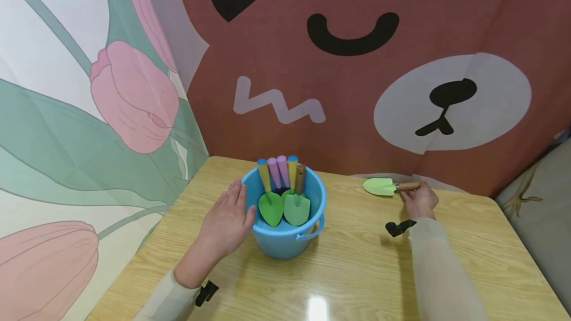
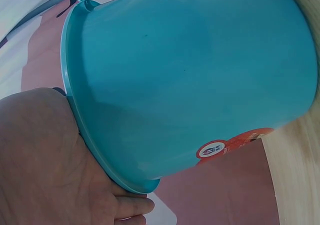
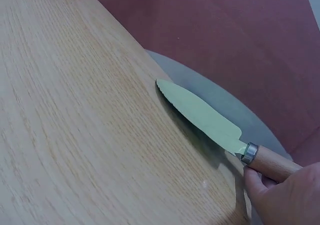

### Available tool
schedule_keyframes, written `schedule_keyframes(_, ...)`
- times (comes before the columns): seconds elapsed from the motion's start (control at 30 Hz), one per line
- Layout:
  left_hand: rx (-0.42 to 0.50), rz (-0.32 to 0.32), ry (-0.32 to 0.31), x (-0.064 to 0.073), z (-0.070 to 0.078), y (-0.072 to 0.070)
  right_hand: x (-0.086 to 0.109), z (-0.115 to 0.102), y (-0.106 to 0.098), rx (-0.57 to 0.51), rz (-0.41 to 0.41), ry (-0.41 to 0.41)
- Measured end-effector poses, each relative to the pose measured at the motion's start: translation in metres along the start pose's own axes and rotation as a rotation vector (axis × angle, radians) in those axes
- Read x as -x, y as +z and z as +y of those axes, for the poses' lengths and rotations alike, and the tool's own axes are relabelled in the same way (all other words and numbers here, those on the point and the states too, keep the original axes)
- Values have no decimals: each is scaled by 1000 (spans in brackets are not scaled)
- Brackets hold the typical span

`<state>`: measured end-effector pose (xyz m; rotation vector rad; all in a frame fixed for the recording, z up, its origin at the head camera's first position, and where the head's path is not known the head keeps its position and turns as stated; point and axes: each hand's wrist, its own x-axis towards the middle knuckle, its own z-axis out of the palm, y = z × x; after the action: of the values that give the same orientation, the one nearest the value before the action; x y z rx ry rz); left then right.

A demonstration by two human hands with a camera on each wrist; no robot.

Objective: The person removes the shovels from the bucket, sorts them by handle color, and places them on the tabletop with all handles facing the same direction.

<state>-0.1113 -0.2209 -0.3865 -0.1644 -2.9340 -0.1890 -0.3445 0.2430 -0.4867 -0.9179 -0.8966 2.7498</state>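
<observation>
A light-green hand trowel with a wooden handle is at the table's back edge on the right. My right hand grips its handle; the right wrist view shows the pointed, serrated blade over the wood surface. On the left stands a blue bucket holding several small garden tools, among them a green trowel and a pale green shovel with a brown handle. My left hand rests against the bucket's left rim with straight fingers. In the left wrist view the palm touches the rim.
The wooden table ends at a cloth backdrop with a bear face. A tulip-print cloth hangs on the left. A grey surface lies beyond the right edge. The bucket's handle hangs down its front right.
</observation>
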Motion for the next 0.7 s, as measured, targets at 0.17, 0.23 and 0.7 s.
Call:
schedule_keyframes(0.17,6,2,2,1,0,-1,-4,2,1,-18,15,-8)
schedule_keyframes(0.23,5,4,5,1,0,-1,-5,2,0,-12,20,-11)
schedule_keyframes(0.7,3,-13,-4,1,0,0,-8,2,-5,152,83,-49)
